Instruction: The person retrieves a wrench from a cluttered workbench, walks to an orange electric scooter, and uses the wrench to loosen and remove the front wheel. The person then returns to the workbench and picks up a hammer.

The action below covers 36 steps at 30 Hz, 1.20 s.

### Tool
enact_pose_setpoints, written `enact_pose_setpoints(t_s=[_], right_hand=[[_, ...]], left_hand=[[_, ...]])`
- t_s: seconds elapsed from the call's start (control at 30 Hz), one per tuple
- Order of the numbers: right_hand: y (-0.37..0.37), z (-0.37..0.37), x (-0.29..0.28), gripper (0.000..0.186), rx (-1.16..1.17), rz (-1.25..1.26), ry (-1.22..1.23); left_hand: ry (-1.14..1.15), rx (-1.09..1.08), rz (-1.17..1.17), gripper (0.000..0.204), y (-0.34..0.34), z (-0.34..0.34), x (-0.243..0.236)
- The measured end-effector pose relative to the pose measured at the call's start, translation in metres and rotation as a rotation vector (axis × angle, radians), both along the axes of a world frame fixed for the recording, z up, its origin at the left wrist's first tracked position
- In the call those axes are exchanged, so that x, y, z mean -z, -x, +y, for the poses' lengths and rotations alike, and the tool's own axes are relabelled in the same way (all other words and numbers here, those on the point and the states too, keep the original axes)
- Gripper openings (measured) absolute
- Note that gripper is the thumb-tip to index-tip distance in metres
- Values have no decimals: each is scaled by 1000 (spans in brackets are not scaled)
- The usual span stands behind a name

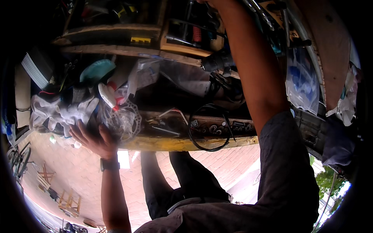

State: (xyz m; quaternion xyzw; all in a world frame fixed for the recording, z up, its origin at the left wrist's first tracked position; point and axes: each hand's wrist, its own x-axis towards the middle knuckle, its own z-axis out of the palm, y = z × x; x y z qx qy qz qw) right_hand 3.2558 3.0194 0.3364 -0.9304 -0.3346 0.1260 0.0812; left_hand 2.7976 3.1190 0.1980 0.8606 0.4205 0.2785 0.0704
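Note:
My left hand (93,141), with a dark watch on its wrist, lies at the front edge of the shelf. Its fingers are spread, and nothing shows in its grip. Just beyond its fingertips are grey-white work gloves (64,112); whether they touch I cannot tell. Beside the thumb is a bicycle disc brake rotor (136,118) with clear plastic wrap. My right arm reaches far up to the back, over the shelf. Only a sliver of my right hand (210,2) shows at the top edge, its fingers cut off from view, above a wooden tray of tools (182,48).
A black cable coil (189,134) hangs over the yellow shelf edge (167,144), near several small metal parts. A black power drill (217,62) lies by my right forearm. A teal rounded object (98,70) and a red-and-white piece (108,95) lie left. Plastic bags (303,83) hang right.

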Motion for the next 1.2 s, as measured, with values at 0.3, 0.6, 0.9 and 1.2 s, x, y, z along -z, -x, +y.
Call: enact_pose_setpoints(t_s=[0.3, 0.6, 0.9, 1.2], right_hand=[[-53, 33, 10, 24, 41, 27, 4], [-68, 44, 11, 24, 57, 58, -42], [-65, 46, 12, 24, 42, 56, -51], [-66, 69, 15, 24, 8, 23, 5]], left_hand=[[17, -18, -8, 68, -2, 0, -2], [29, -23, 0, 68, 0, 1, -3], [36, -37, -9, 69, -2, 0, -4], [38, -40, 1, 68, -2, 1, -5]])
